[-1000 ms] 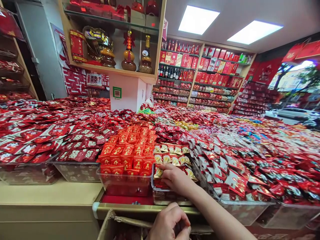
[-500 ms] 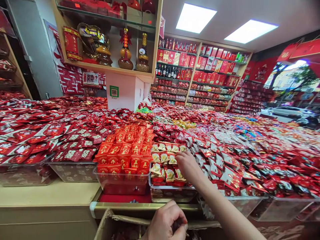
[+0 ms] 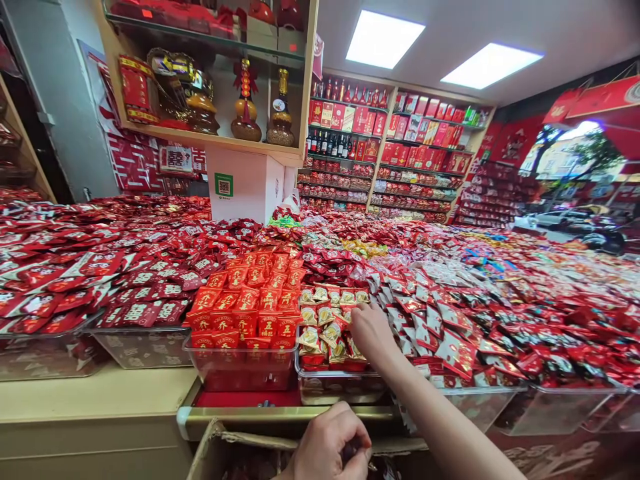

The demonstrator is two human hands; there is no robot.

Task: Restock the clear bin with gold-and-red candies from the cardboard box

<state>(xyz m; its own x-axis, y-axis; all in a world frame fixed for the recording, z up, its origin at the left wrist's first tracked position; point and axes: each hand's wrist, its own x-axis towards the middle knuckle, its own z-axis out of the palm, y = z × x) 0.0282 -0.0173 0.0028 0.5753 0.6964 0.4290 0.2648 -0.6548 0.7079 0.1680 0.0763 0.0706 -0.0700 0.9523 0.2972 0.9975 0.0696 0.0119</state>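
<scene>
Fingertips of the right hand (image 3: 369,331) rest on the gold-and-red sweet packets (image 3: 327,327), curled down among them as though pressing or pinching one, though a firm grasp cannot be made out. Those packets lie in neat rows in a clear plastic tray (image 3: 340,387), probably so that each printed face shows to a shopper. Nearer the body than that tray, the left hand (image 3: 330,447) is clenched, thumb against forefinger, around something small and dark that is mostly hidden. It hovers over the open cardboard box (image 3: 220,443), which sits below the counter edge in front of the tray, likely where stock is kept within easy reach.

Left of the tray, and touching it, stands a second clear tray of orange-red packets (image 3: 250,300), stacked in the same tidy rows. Right of the tray lie loose heaps of red-and-white packets (image 3: 440,333), spilling over one another. Behind the tray, well apart, a wooden shelf (image 3: 210,137) carries gourd-shaped bottles (image 3: 245,110), set high for display.
</scene>
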